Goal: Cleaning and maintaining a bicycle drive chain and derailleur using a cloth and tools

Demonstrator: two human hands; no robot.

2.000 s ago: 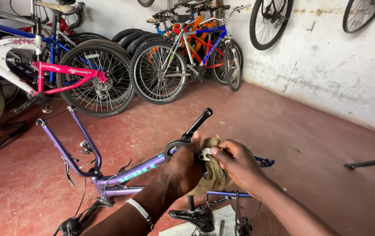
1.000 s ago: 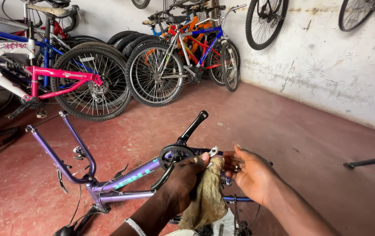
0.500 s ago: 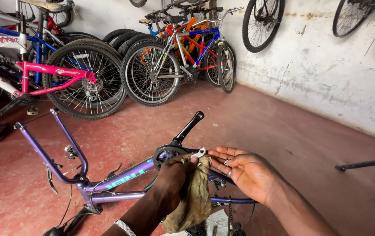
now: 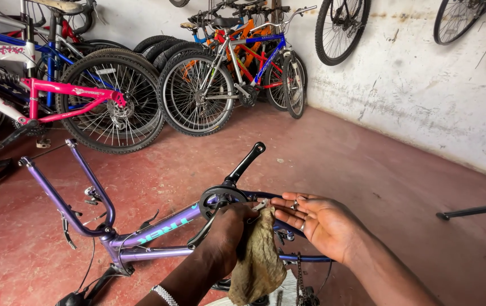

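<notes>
Bicycles line the wall behind a purple bike frame lying upturned on the red floor. The left hand, closed round a grimy rag, rests at the crank; the right hand, clutching there a second ago, now lies open, palm up, cradling small metal parts.

A bicycle repair workshop is being shown. Several complete bicycles are being kept leaning in a row against a stained white wall, and loose wheels are being hung on it. A stripped purple bicycle frame is being laid upside down on the worn red floor
</notes>
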